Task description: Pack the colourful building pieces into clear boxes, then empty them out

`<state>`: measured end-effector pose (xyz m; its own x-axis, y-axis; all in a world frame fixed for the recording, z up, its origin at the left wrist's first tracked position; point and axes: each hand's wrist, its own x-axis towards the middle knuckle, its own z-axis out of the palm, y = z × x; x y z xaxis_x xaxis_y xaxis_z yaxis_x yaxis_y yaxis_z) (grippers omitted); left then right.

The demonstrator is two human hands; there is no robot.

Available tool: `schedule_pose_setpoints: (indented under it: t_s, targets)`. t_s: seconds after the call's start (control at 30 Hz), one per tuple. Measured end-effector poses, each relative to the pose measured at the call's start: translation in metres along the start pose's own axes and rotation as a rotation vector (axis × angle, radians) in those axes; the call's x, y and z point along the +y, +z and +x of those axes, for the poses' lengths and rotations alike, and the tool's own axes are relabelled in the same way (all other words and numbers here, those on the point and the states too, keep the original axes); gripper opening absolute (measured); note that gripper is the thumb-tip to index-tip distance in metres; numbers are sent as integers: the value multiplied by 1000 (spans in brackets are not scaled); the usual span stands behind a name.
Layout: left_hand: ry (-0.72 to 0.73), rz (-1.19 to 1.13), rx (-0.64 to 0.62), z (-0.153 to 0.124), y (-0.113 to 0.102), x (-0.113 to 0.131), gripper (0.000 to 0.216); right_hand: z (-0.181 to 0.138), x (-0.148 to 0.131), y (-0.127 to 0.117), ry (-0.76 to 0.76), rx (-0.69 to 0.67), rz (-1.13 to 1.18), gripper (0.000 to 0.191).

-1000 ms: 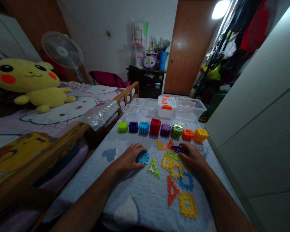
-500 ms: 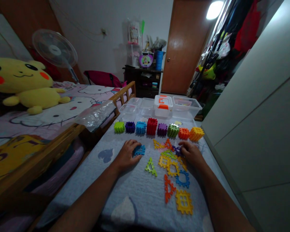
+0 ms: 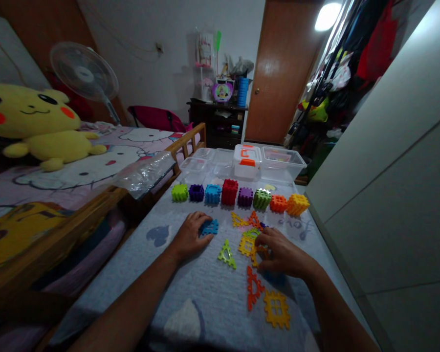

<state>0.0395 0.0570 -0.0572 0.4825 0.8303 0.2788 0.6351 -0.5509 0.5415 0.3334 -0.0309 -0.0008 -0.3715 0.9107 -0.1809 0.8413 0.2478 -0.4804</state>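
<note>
My left hand (image 3: 193,237) is closed on a blue building piece (image 3: 209,227), held between thumb and fingers at the cloth. My right hand (image 3: 284,252) is over the loose pieces with fingers bent and thumb apart. Beneath its fingertips lies a yellow piece (image 3: 254,256), partly hidden; no firm grip shows. Next to it is a yellow window piece (image 3: 246,245). A green triangle (image 3: 227,254) lies between my hands. Nearer me are an orange triangle (image 3: 254,287) and a yellow square window piece (image 3: 277,309). The palm mostly covers a blue piece (image 3: 275,278).
Stacks of pieces sorted by colour form a row across the table, among them a red stack (image 3: 229,192) and a yellow stack (image 3: 297,204). Behind them stand clear plastic boxes, one with an orange-latched lid (image 3: 247,154). A wooden bed rail (image 3: 95,215) borders the left side.
My right hand has moved left and toward me, from the purple piece to over the yellow pieces. My left hand stays on the blue piece.
</note>
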Motion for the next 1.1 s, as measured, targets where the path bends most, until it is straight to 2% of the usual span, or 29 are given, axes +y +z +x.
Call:
schedule_pose_setpoints:
  t_s: [0.37,0.43,0.53,0.73,0.87,1.0,1.1]
  targets:
    - [-30,-25,-21,0,-1,0,43,5,-5,3,27,-15,62,33]
    - [-32,-31,-22,0,-1,-1,46,7,-2,7,36,-9,61,28]
    - [-41,-30,-15,0,-1,-2,47,11,2,13,33,30,56,19]
    - [-96,-88,22,2,-7,-6,52,16,9,17,26,104,142,14]
    - [-40,-132,72,25,-30,-10,51,16,12,18,36,109,205,13]
    - [34,-44,87,68,-56,-13,49,15,12,19,32,101,213,10]
    - [33,12,48,99,-62,-20,52,16,15,18,29,123,197,10]
